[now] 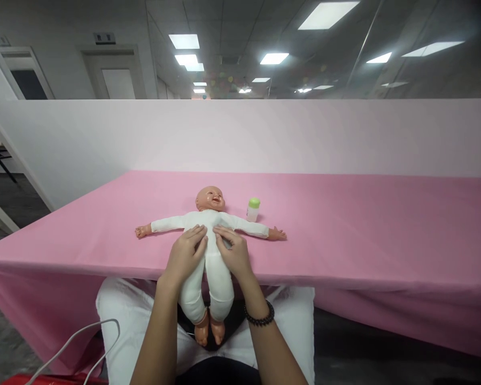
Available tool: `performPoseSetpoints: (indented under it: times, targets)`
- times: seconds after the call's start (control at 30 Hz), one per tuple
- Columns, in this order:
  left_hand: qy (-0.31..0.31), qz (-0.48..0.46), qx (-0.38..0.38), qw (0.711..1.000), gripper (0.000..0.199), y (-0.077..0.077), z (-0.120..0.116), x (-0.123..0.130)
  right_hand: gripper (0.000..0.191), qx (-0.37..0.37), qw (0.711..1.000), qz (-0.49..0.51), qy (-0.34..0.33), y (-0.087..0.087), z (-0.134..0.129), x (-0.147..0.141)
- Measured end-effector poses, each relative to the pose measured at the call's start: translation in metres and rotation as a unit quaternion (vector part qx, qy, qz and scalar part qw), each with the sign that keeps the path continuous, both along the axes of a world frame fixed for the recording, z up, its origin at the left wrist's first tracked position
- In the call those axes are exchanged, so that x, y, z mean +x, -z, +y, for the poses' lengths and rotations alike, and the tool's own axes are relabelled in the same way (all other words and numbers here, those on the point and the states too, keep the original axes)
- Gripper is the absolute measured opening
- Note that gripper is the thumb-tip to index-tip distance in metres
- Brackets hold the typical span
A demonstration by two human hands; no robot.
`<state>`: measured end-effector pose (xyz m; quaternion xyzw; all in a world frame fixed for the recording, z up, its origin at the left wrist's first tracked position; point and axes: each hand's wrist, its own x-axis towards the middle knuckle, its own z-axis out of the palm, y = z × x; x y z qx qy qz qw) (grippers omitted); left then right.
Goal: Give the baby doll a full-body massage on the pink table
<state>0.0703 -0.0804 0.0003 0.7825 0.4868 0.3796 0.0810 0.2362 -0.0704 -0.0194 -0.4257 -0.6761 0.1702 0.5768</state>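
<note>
A baby doll (210, 219) with a white cloth body lies on its back, head away from me and arms stretched out to both sides. Its legs hang over the table's near edge towards my lap. My left hand (187, 248) rests flat on the left side of the doll's belly, fingers extended. On the right side of the belly lies my right hand (233, 249), also flat with its fingers stretched out. Neither hand grips anything. A small bottle with a green cap (254, 209) stands upright just beyond the doll's right-hand arm, apart from my hands.
A pink cloth (364, 230) covers the table and drapes over its front edge. Behind it rises a white partition (264, 136). A white cable (92, 324) loops at the lower left near a red object (52, 379). My legs sit close against the table.
</note>
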Motion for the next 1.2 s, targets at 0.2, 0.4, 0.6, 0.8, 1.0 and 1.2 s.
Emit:
performPoseSetpoints:
  times: [0.2, 0.4, 0.6, 0.8, 1.0, 1.2]
  targets:
    - [0.04, 0.022, -0.018, 0.999, 0.047, 0.001, 0.004, -0.001, 0.045, -0.04, 0.987, -0.141, -0.071, -0.008, -0.005, 0.006]
    - [0.015, 0.053, -0.051, 0.997, 0.053, -0.002, 0.006, 0.0, 0.056, -0.094, 0.971, -0.211, -0.057, -0.007, 0.001, 0.007]
    - [-0.009, 0.03, -0.084, 0.996, 0.06, 0.001, 0.009, -0.002, 0.07, -0.15, 0.97, -0.193, -0.008, -0.002, 0.004, 0.005]
    - [-0.051, -0.079, -0.133, 0.987, 0.074, 0.016, 0.015, -0.007, 0.076, -0.179, 0.969, -0.172, 0.018, -0.003, 0.001, 0.002]
    - [-0.082, -0.124, -0.169, 0.974, 0.076, 0.014, 0.015, -0.009, 0.084, -0.197, 0.97, -0.134, 0.054, -0.002, -0.002, -0.001]
    - [-0.093, -0.114, -0.179, 0.973, 0.072, 0.011, 0.011, -0.008, 0.084, -0.208, 0.969, -0.118, 0.063, 0.0, -0.002, 0.0]
